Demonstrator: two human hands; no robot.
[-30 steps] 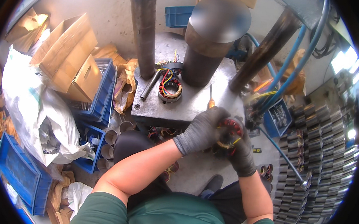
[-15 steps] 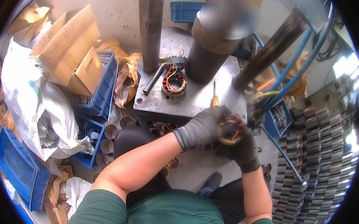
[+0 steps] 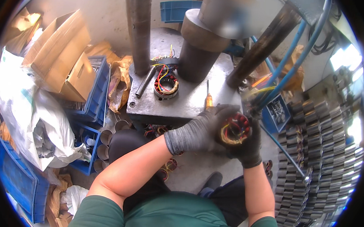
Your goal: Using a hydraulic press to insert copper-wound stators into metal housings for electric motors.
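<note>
Grey knit fabric covers the left hand [image 3: 199,130], which comes in from the lower left on a bare forearm and wraps over the near and left side of a round motor stator with red insulation and copper-yellow windings [image 3: 233,129]. The darker-gloved right hand [image 3: 249,147] cups the same stator from below and from the right, so the part sits clamped between both palms, fingers of each hand closed around its rim. The stator's open face tilts up toward the camera and slightly to the left; its axis runs roughly from the right palm up toward the viewer, and no long side stands out, since the piece is a flat ring. It is held in the air just in front of the near edge of the grey steel press table [image 3: 182,103], not resting on it. On that table, just beyond the hands, lies an orange-handled screwdriver [image 3: 208,99], its shaft pointing away. Farther back sits a second wound stator with coloured lead wires [image 3: 166,83], beside a short steel rod [image 3: 144,82] and the dark cylindrical press ram [image 3: 199,49]. To the right stand stacks of grey laminated steel cores [image 3: 318,152]; to the left are blue plastic crates [image 3: 94,91] and an open cardboard box [image 3: 62,57].
</note>
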